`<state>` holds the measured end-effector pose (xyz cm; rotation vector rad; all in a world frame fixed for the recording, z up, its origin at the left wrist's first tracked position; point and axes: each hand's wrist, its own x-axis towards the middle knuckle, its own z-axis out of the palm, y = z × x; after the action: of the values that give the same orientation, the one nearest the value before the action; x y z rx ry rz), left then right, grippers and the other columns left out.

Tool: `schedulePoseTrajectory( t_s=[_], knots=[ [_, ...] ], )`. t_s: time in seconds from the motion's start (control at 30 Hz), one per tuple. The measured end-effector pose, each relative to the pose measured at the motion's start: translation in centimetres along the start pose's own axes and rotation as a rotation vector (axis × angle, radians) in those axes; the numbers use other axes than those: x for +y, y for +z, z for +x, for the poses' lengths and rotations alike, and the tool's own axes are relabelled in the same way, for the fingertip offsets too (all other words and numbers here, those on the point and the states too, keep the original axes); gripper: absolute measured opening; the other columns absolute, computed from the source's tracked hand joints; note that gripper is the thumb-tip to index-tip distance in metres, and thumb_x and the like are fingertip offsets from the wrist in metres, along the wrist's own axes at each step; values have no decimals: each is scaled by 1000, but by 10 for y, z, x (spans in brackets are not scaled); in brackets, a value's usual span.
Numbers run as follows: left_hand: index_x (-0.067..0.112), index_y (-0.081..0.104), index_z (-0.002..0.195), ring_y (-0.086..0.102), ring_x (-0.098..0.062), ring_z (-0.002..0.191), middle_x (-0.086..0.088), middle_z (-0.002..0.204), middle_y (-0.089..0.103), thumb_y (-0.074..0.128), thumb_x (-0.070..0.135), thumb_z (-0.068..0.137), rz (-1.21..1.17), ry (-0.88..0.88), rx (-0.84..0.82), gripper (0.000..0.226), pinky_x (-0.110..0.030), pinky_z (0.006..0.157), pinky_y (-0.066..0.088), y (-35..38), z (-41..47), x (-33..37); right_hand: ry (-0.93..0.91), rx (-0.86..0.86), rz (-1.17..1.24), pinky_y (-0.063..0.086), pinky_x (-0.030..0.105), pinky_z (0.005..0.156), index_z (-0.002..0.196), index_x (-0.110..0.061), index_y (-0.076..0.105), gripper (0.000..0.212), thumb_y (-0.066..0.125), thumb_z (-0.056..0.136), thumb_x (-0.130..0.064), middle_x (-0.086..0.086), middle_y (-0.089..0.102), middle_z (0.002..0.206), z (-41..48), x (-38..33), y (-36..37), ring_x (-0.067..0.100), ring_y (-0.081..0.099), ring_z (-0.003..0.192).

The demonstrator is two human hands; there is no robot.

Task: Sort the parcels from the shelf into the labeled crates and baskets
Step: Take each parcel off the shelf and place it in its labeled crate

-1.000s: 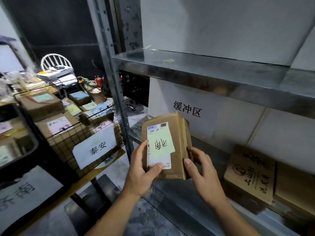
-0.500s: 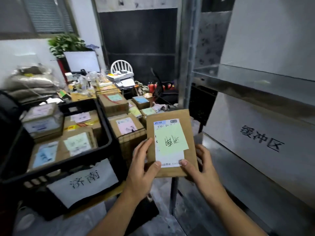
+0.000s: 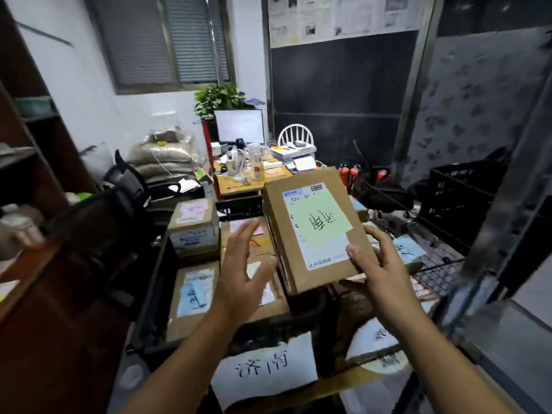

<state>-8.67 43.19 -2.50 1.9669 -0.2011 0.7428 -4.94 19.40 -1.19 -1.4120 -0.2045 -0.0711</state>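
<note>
A brown cardboard parcel with a white shipping label and a green handwritten note is held over the black crate. My right hand grips its lower right corner, thumb on the label. My left hand hovers just left of the parcel with fingers spread, off the box. The crate carries a white paper sign with handwritten characters and holds several labelled parcels. To the right stands a wire basket with its own paper sign.
A metal shelf upright rises at the right with a black crate behind it. A dark wooden shelf fills the left. Behind the crates are a cluttered desk, a monitor, a white chair and a black office chair.
I have turned left from the shelf to the crates, carrying the parcel along. My left hand has let go of the parcel; only my right hand holds it now.
</note>
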Motion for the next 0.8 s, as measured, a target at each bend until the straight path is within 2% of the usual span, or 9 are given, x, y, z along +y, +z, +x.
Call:
schedulePoseTrajectory(
  t_s=[0.07, 0.17, 0.27, 0.33, 0.43, 0.53, 0.63, 0.73, 0.8],
  knots=[
    [61, 31, 141, 33, -4, 143, 22, 152, 36, 58, 54, 83, -94, -90, 41, 64, -50, 115, 36, -18, 20, -18, 25, -75, -20, 63, 47, 79, 119, -48, 61, 34, 69, 95, -25, -2, 69, 117, 17, -3, 17, 14, 74, 94],
    [62, 29, 142, 39, -10, 141, 19, 151, 39, 61, 59, 80, -91, -122, 27, 70, -52, 112, 37, -39, 49, -36, 81, -203, -84, 63, 47, 78, 117, -51, 62, 32, 69, 95, -29, -4, 69, 115, 39, -4, 39, 14, 74, 92],
    [53, 28, 145, 37, 3, 135, 15, 146, 37, 59, 58, 78, 72, -69, -31, 74, -33, 107, 38, -51, 62, -46, 166, -267, -64, 62, 43, 74, 118, -42, 59, 35, 75, 89, -31, 2, 69, 118, 62, 5, 54, 17, 72, 95],
    [52, 28, 144, 35, 8, 130, 12, 141, 36, 58, 58, 77, 157, -34, -35, 73, -21, 101, 33, -54, 65, -53, 160, -199, 6, 60, 43, 78, 112, -42, 60, 47, 87, 74, -40, 6, 64, 125, 79, 12, 61, 21, 70, 101],
    [42, 31, 149, 41, -2, 127, 6, 140, 36, 60, 59, 77, 224, -80, 4, 79, -18, 99, 33, -56, 67, -67, 70, -72, 83, 55, 54, 97, 100, -47, 61, 50, 92, 60, -45, 11, 57, 129, 104, 22, 70, 33, 62, 118],
    [35, 29, 153, 43, -6, 123, 5, 138, 37, 64, 54, 79, 256, -215, 69, 84, -25, 98, 36, -56, 75, -84, 99, -154, 165, 59, 43, 83, 120, -38, 59, 55, 83, 73, -24, 11, 65, 126, 128, 32, 79, 27, 69, 109],
    [32, 28, 154, 43, -10, 125, 4, 140, 36, 73, 43, 84, 313, -305, 103, 84, -26, 98, 35, -51, 81, -97, 123, -325, 99, 59, 33, 75, 143, -46, 48, 74, 78, 80, -21, -18, 67, 121, 150, 35, 92, 16, 66, 117],
    [30, 28, 154, 41, -9, 124, 2, 145, 35, 71, 35, 89, 376, -364, 138, 78, -24, 98, 34, -45, 93, -106, 147, -426, -34, 54, 46, 101, 151, -53, 33, 96, 85, 72, -34, -16, 49, 143, 173, 43, 112, 18, 50, 134],
    [32, 26, 155, 40, -13, 127, 1, 145, 36, 69, 40, 89, 444, -376, 127, 79, -28, 103, 37, -42, 102, -112, 101, -426, -216, 46, 47, 110, 152, -52, 30, 94, 84, 78, -39, -10, 39, 153, 189, 52, 126, 20, 41, 138]
  ],
)
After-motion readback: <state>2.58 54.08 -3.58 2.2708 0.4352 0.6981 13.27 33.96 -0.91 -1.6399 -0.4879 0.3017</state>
